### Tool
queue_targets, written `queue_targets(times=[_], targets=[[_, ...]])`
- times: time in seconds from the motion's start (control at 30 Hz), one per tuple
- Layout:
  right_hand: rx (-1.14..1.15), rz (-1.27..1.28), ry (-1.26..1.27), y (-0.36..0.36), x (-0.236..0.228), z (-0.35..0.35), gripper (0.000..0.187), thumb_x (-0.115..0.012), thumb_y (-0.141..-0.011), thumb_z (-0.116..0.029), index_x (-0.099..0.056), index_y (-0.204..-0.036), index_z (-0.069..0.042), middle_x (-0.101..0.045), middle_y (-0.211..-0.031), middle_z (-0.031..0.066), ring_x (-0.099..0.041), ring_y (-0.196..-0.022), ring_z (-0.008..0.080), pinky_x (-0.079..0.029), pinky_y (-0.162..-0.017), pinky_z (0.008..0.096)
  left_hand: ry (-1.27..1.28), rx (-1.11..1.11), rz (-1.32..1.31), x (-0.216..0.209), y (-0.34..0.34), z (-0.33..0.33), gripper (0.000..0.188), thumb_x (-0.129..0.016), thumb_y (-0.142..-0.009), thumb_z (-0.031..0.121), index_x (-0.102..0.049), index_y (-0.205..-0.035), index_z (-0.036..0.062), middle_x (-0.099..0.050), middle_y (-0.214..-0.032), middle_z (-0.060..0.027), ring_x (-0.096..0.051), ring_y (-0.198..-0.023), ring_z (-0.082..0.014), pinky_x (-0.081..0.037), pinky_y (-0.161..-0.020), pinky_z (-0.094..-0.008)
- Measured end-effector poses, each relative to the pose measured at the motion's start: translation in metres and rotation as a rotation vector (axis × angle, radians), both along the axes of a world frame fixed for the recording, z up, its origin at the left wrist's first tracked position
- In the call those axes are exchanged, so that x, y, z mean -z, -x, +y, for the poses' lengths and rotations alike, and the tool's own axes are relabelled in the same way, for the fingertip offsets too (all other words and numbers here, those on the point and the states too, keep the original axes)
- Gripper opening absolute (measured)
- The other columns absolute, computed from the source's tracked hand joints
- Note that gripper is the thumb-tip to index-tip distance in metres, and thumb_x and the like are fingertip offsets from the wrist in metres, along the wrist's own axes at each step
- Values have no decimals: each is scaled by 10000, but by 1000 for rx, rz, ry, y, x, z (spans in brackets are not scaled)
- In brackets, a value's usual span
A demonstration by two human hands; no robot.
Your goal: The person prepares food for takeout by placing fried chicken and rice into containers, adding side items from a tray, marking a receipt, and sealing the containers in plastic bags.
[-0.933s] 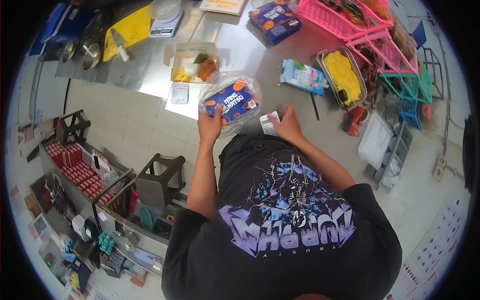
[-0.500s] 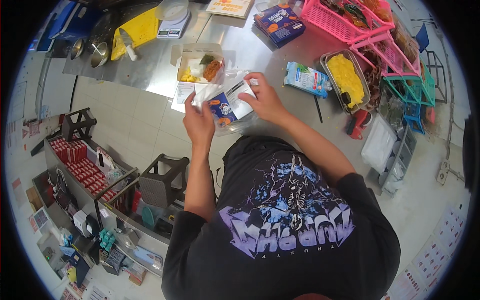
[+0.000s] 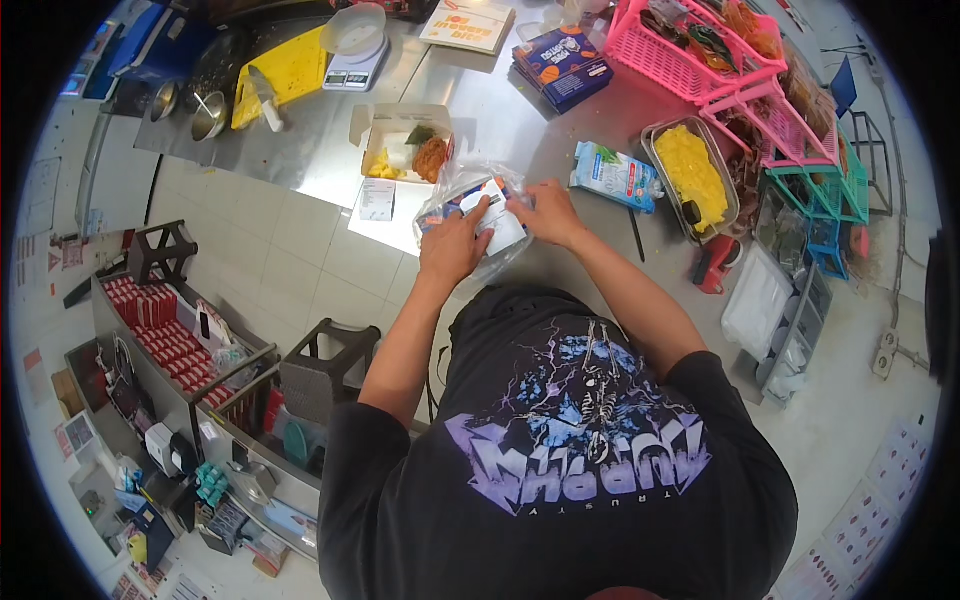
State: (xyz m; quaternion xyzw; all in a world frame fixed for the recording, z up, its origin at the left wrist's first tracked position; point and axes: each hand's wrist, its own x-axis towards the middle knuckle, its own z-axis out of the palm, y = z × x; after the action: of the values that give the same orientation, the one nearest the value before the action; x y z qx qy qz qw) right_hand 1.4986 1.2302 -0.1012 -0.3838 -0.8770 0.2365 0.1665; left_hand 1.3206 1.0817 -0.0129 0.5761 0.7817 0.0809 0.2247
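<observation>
A clear plastic bag [image 3: 462, 188] with a blue-and-orange box [image 3: 426, 213] inside lies near the front edge of the steel counter. On top of it is a white printed slip [image 3: 507, 233]. My left hand [image 3: 455, 246] lies on the slip with its fingers stretched over it. At the slip's right edge, my right hand [image 3: 552, 214] touches the package with its fingers apart. Just beyond my left hand stands an open takeaway box [image 3: 404, 178] holding a brown fried piece [image 3: 430, 160], yellow food and a dark green leaf. Another white label [image 3: 379, 200] sits at its front.
To the right are a blue-and-white wipes pack [image 3: 615, 178], a tray of yellow food [image 3: 690, 165] and a red tape dispenser [image 3: 714, 265]. Pink baskets [image 3: 660, 60] and stacked blue boxes [image 3: 563, 68] stand behind. A kitchen scale [image 3: 356, 68] and a knife [image 3: 265, 98] are at the far left.
The white slip, held up by my right hand before, now lies flat on the bagged box. My left hand has moved right onto it, and my right hand has shifted to the right and down.
</observation>
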Motion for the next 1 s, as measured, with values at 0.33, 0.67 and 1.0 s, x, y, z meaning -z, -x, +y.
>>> queue_targets(times=[0.33, 0.67, 1.0], targets=[[67, 529, 1065, -10, -188, 7, 172, -569, -1063, -178, -607, -966, -41, -648, -823, 29, -623, -751, 125, -541, -777, 314, 105, 78, 41, -24, 5, 15, 746, -801, -883, 455, -571, -1526, 156, -775, -1016, -194, -756, -967, -375, -600, -841, -501], [-253, 180, 298, -39, -190, 7, 506, -765, -876, -160, -617, -1336, -9, -582, -1381, 144, -508, -1363, 302, -420, -1156, 457, 30, 57, -3, 5, 0, 7, 641, -779, -883, 499, -639, -1404, 153, -762, -945, -193, -753, -892, -399, -601, -790, -527], [-471, -108, 65, 21, -58, 12, 503, -829, -761, -107, -696, -1244, -66, -633, -1345, 48, -531, -1299, 309, -415, -1042, 486, -246, -145, -227, -24, 17, -22, 581, -774, -917, 254, -579, -1452, 141, -743, -895, -177, -757, -821, -348, -597, -709, -482]])
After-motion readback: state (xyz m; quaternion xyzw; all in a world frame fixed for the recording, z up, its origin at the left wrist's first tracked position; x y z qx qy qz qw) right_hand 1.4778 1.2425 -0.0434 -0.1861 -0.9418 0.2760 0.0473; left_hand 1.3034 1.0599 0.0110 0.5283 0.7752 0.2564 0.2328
